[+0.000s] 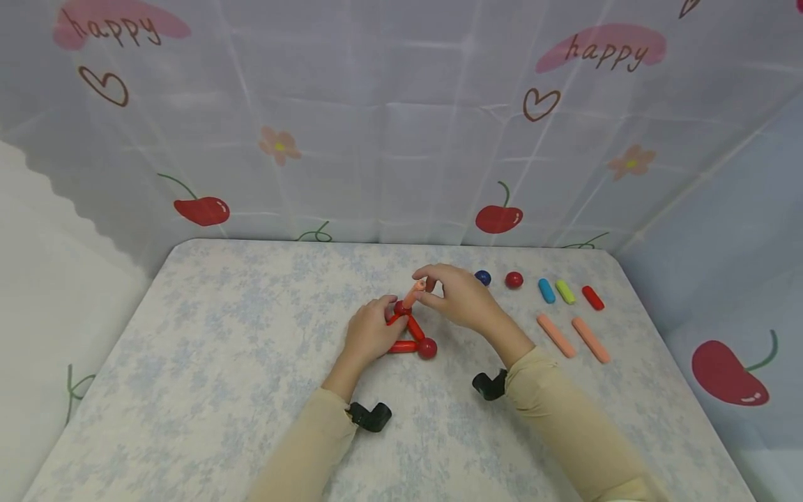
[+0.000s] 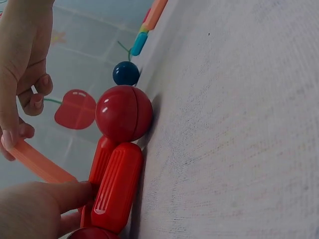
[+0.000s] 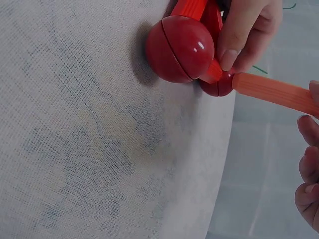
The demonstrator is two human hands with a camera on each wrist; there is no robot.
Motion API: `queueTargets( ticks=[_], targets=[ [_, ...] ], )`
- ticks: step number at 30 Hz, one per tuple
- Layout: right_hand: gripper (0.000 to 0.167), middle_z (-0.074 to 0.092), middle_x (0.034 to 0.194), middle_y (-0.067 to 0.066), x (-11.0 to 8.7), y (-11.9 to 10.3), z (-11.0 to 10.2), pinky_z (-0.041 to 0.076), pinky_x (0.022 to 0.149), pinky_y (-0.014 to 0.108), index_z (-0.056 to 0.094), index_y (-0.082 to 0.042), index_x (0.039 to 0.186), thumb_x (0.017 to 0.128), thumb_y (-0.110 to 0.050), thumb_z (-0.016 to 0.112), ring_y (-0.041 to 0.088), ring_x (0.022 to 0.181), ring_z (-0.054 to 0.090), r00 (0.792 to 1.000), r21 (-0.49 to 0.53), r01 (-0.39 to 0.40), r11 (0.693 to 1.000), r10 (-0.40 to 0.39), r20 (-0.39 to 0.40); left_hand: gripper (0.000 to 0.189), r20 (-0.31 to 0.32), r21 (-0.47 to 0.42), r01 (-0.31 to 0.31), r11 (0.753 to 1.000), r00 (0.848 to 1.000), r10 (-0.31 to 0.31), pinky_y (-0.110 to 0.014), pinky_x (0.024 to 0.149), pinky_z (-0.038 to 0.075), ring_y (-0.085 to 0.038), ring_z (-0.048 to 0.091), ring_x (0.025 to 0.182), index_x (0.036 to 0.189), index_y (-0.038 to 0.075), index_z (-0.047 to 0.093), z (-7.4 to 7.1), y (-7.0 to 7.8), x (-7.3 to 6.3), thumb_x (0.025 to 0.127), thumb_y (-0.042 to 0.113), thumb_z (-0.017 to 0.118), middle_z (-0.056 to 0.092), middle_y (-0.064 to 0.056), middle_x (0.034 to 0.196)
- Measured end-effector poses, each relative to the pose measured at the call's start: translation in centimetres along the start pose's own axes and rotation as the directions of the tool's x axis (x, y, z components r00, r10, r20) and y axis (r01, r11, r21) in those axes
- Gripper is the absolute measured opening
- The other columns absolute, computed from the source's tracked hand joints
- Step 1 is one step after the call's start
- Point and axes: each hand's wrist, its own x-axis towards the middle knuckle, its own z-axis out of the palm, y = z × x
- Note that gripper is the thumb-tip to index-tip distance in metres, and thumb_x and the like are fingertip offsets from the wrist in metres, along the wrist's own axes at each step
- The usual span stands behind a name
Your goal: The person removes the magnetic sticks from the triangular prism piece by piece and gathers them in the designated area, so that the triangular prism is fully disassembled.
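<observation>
Red rods [image 2: 118, 186] and red balls [image 1: 427, 348] form a triangular frame lying on the table. My left hand [image 1: 371, 329] grips this frame near its far corner, thumb and fingers around a rod beside the far red ball [image 3: 218, 85]. It covers the frame's left side in the head view. A long peach rod [image 1: 410, 295] rises at a tilt from that far ball, its lower end right at the ball. With thumb and fingertips, my right hand [image 1: 461, 296] pinches the rod's upper end, as the left wrist view also shows.
Behind the right hand lie a dark blue ball [image 1: 482, 277] and a loose red ball [image 1: 514, 280]. Farther right are short blue [image 1: 546, 291], yellow-green [image 1: 565, 291] and red [image 1: 592, 298] rods, with two peach rods [image 1: 555, 335] nearer. A printed curtain [image 1: 389, 139] hangs behind the table.
</observation>
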Motion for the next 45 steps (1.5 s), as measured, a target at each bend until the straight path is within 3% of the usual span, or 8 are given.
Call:
queueTargets(
  ticks=[5,14,25,31,37,45],
  targets=[
    [0.03,0.066,0.096,-0.003,-0.2,0.4,-0.1,0.046,0.062,0.028,0.068,-0.02,0.121,0.092,-0.029,0.071,0.014,0.073,0.053,1.0,0.012,0.013,1.0,-0.013,-0.022,0.041,0.009,-0.013,-0.005,1.0,1.0,0.006,-0.03,0.063,0.039,-0.017,0.051,0.072,0.131,0.014,0.063,-0.1,-0.1,0.1,0.094,0.03,0.067,0.058,-0.002,0.083],
    [0.031,0.067,0.095,-0.001,-0.6,2.5,-0.1,0.047,0.063,0.03,0.068,-0.016,0.12,0.092,-0.028,0.073,0.016,0.073,0.055,0.996,0.012,-0.08,0.997,0.08,-0.028,0.04,0.016,-0.023,-0.008,1.0,1.0,0.008,-0.03,0.064,0.04,-0.017,0.051,0.074,0.131,0.012,0.063,0.0,-0.1,0.1,0.094,0.027,0.066,0.059,-0.002,0.085],
    [0.025,0.067,0.101,0.002,-0.4,4.3,0.2,0.047,0.065,0.03,0.066,-0.016,0.118,0.095,-0.026,0.069,0.016,0.072,0.055,0.99,0.044,-0.135,0.99,0.132,0.059,0.047,0.103,0.035,-0.012,0.999,0.995,0.008,-0.037,0.08,0.047,-0.02,0.056,0.094,0.143,0.019,0.054,-0.1,-0.4,0.5,0.098,0.03,0.06,0.066,-0.004,0.109],
    [0.022,0.066,0.099,0.0,-0.4,4.1,0.3,0.049,0.071,0.031,0.065,-0.017,0.111,0.093,-0.026,0.071,0.016,0.08,0.057,0.989,0.057,-0.132,0.99,0.127,0.081,0.044,0.101,0.008,-0.001,1.0,0.995,0.001,-0.04,0.085,0.048,-0.022,0.057,0.1,0.141,0.021,0.055,0.1,-0.7,0.7,0.099,0.031,0.059,0.067,-0.004,0.112],
    [0.02,0.063,0.09,-0.001,-0.6,3.9,0.6,0.047,0.066,0.03,0.068,-0.018,0.109,0.091,-0.027,0.073,0.017,0.076,0.053,0.989,0.057,-0.122,0.991,0.117,0.094,0.041,0.089,-0.005,0.008,1.0,0.996,-0.008,-0.039,0.082,0.047,-0.021,0.056,0.097,0.138,0.021,0.056,0.3,-0.9,0.8,0.099,0.034,0.059,0.066,-0.002,0.108],
    [0.019,0.062,0.087,-0.003,-0.9,3.8,0.6,0.046,0.064,0.029,0.069,-0.019,0.108,0.093,-0.031,0.071,0.016,0.073,0.052,0.99,0.067,-0.103,0.992,0.095,0.108,0.044,0.141,-0.016,0.018,1.0,0.99,-0.015,-0.043,0.09,0.046,-0.022,0.056,0.106,0.144,0.028,0.052,0.1,-0.9,1.1,0.101,0.034,0.056,0.065,-0.003,0.127]
  ],
)
